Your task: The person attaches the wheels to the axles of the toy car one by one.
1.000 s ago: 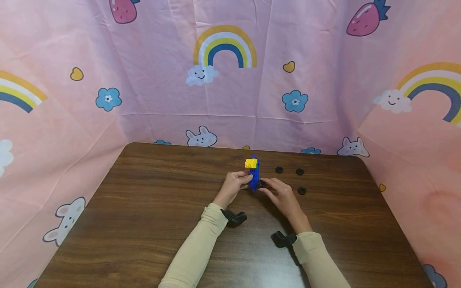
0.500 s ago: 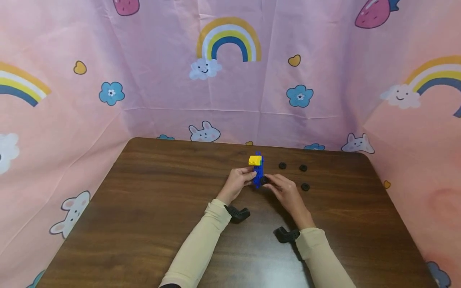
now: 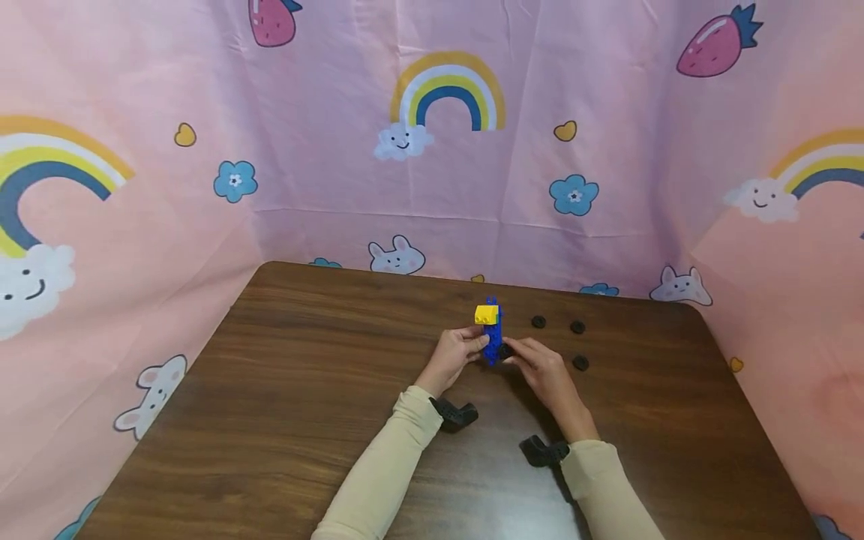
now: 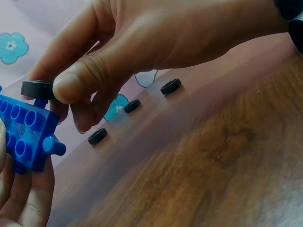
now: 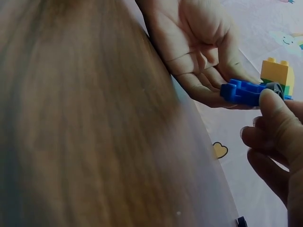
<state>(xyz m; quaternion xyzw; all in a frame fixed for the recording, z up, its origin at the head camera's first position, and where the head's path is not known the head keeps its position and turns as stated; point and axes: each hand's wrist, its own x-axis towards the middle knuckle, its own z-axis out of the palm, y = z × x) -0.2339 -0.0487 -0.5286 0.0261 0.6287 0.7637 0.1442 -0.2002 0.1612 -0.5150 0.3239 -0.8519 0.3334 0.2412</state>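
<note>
My left hand (image 3: 454, 358) grips a blue studded toy-brick base (image 4: 29, 125) by its side, held up on edge in the head view. A yellow brick (image 3: 486, 314) with a green piece under it is fixed near the base's far end. Pinched between thumb and finger of my right hand (image 3: 545, 371) is a small black wheel (image 4: 37, 89). In the left wrist view the wheel sits at a peg on the base's side. Another bare peg (image 4: 54, 146) sticks out of the end nearest that camera. The right wrist view shows the wheel pressed against the base, partly behind my thumb.
Three more black wheels lie on the brown wooden table (image 3: 283, 390) right of my hands: a near one (image 3: 580, 363), a far one (image 3: 538, 322) and a right one (image 3: 577, 327). Patterned pink cloth (image 3: 459, 180) hangs around the table's back and sides.
The head view has shifted slightly. My hands keep about the same hold, with the wheel staying against the base's side; the three loose wheels have not moved on the table.
</note>
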